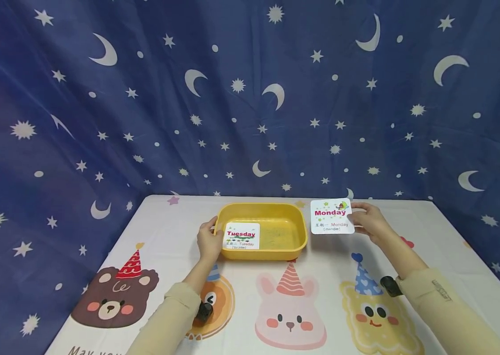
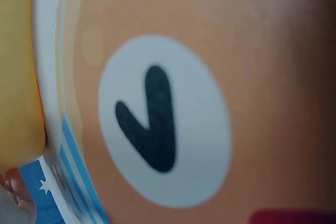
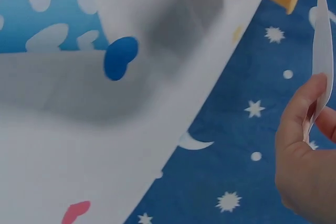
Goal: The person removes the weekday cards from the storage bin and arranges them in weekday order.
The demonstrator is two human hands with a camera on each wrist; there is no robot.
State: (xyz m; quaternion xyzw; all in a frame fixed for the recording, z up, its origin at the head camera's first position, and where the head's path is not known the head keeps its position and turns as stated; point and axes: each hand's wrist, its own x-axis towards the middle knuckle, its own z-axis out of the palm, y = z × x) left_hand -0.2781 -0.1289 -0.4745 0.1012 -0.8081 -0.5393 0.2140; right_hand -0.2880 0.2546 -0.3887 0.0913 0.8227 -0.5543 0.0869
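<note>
A yellow plastic tray [image 1: 283, 254] stands on the table, its near side also at the left edge of the left wrist view. My left hand [image 1: 210, 241] grips the tray's left end, the thumb at the rim; only a bit of this hand [image 2: 17, 203] shows in the left wrist view. Inside the tray, on its left, lies a white "Tuesday" card [image 1: 242, 236]. My right hand [image 1: 370, 223] pinches a white "Monday" card [image 1: 332, 226] by its right edge, right of the tray. Seen edge-on in the right wrist view, that card [image 3: 323, 40] is between thumb and fingers.
A white tablecloth [image 1: 241, 296] printed with cartoon animals in party hats covers the table. Behind the table hangs a dark blue curtain [image 1: 232, 128] with moons and stars. Both wrists bear small black devices [image 1: 390, 286].
</note>
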